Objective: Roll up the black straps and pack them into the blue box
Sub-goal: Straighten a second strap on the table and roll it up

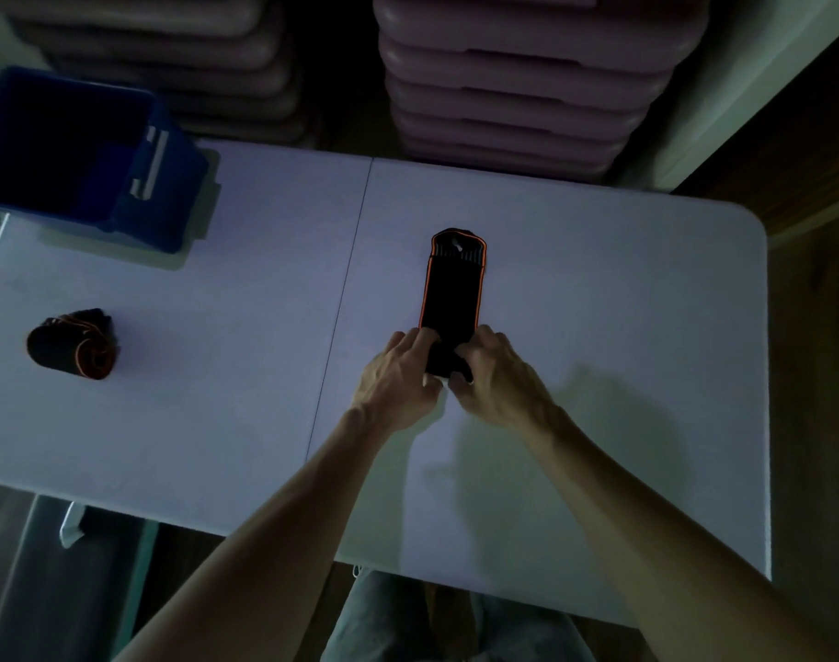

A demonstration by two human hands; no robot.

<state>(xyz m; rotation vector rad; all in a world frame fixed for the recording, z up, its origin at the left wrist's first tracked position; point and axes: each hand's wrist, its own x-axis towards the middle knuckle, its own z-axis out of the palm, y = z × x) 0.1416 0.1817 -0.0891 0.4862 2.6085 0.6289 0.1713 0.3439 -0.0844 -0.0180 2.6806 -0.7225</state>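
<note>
A black strap with orange edging point(453, 289) lies flat along the white table point(622, 279), its far end rounded. Its near end is curled into a small roll held between my left hand point(400, 375) and my right hand point(496, 375), fingers of both pressed on it. A second black strap point(71, 344), rolled up, rests alone at the table's left side. The blue box point(164, 193) stands at the far left corner, its inside dark.
Stacks of pinkish plastic crates point(527, 74) stand behind the table. A seam runs across the tabletop left of the hands. The table's right end has a rounded corner with wooden floor point(818, 375) beyond.
</note>
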